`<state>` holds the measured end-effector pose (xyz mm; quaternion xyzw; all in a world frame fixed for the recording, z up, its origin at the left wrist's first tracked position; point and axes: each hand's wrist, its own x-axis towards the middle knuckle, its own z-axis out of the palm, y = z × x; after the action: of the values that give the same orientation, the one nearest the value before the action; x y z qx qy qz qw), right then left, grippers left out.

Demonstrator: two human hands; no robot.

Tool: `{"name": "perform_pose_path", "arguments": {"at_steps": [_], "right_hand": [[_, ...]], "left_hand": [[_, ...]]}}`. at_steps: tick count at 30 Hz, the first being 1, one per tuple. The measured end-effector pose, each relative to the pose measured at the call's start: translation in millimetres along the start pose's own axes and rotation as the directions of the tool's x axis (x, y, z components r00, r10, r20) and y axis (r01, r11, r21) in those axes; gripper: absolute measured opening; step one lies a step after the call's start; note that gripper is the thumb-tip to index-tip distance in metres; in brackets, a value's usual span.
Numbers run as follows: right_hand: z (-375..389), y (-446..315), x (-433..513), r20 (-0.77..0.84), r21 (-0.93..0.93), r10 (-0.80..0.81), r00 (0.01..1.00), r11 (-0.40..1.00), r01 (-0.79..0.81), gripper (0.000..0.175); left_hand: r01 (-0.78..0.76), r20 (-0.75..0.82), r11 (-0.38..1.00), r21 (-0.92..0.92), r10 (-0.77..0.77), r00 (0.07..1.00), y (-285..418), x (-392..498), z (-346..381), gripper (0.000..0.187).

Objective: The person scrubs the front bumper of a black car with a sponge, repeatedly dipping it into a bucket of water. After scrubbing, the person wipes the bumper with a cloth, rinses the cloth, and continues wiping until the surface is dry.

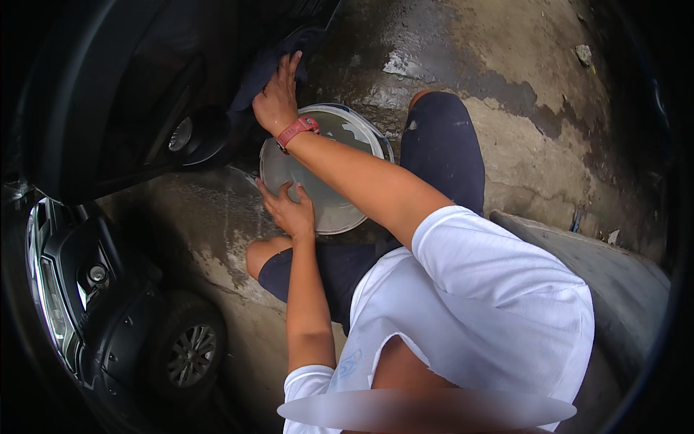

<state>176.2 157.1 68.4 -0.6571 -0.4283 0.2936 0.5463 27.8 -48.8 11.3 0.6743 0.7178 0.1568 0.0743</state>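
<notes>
My right hand, with a red wristwatch on its wrist, lies on a dark blue cloth against the lower black bumper of a car. Its fingers are stretched out, and the cloth is partly lost in shadow. Below that forearm stands a round, pale bucket of cloudy water, between my bent knees. My left hand is at the bucket's near left rim, fingers apart and nothing held. Whether its fingertips touch the rim is hard to tell. The right forearm hides part of the water.
A round fog light sits in the bumper, left of the bucket. Another dark vehicle with a spoked wheel stands at lower left. The concrete floor is wet in patches. A low grey slab-like surface lies to my right.
</notes>
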Motion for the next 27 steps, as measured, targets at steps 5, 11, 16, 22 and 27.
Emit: {"name": "perform_pose_path", "arguments": {"at_steps": [5, 11, 16, 22, 27], "right_hand": [[-66.8, 56.3, 129.8, -0.338, 0.266, 0.231, 0.912, 0.953, -0.143, 0.072], [-54.4, 101.7, 150.2, -0.011, 0.752, 0.822, 0.569, 0.382, -0.538, 0.083], [66.7, 6.8, 19.9, 0.142, 0.829, 0.925, 0.354, 0.085, -0.553, 0.089], [39.9, -32.3, -36.0, 0.572, 0.73, 0.691, 0.441, -0.185, -0.658, 0.06], [-71.3, -36.6, 28.0, 0.208, 0.897, 0.442, 0.872, 0.27, -0.351, 0.056]], "left_hand": [[0.036, 0.012, 0.999, 0.026, -0.036, 0.999, 10.3, 2.0, -6.9, 0.027], [0.026, -0.004, 0.999, 0.032, -0.026, 1.0, 9.8, 2.1, -5.6, 0.029], [0.058, 0.002, 0.998, 0.002, -0.058, 0.998, 2.1, 2.3, 2.7, 0.03], [0.034, -0.051, 0.999, -0.026, -0.035, 0.998, 2.9, 1.6, 1.9, 0.026], [0.036, -0.017, 0.999, -0.017, -0.036, 0.999, 9.7, 1.4, -7.3, 0.023]]}}
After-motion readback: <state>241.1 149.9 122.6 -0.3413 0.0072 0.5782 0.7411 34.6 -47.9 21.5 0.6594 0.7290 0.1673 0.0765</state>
